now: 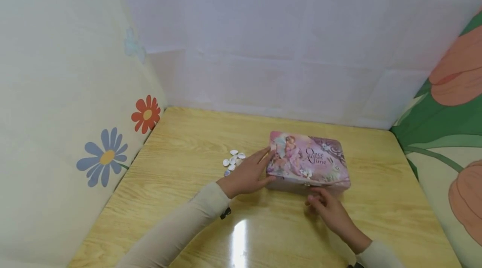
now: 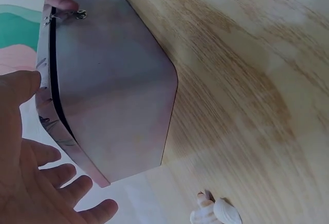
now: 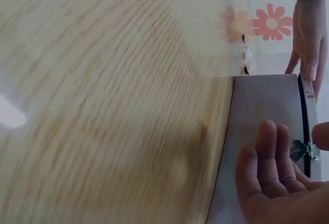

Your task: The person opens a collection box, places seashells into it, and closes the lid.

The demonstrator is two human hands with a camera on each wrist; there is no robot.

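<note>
A pink tin box point(image 1: 306, 159) with a fairy picture and "Once upon Time" lettering on its lid lies on the wooden table. At its left end is my left hand point(image 1: 246, 176), thumb at the lid's front edge and fingers loosely spread along the side. My right hand point(image 1: 333, 213) is at the middle of the front side, its fingers bent and loose. In the right wrist view the thumb is beside a small metal latch point(image 3: 298, 150). A dark seam runs between lid and body in the left wrist view.
Several white seashells point(image 1: 233, 159) lie in a small group left of the box, partly behind my left wrist. White cloth point(image 1: 282, 50) hangs behind the table point(image 1: 196, 142). Flower-printed panels point(image 1: 107, 157) stand along both sides. A light reflection shows near the front.
</note>
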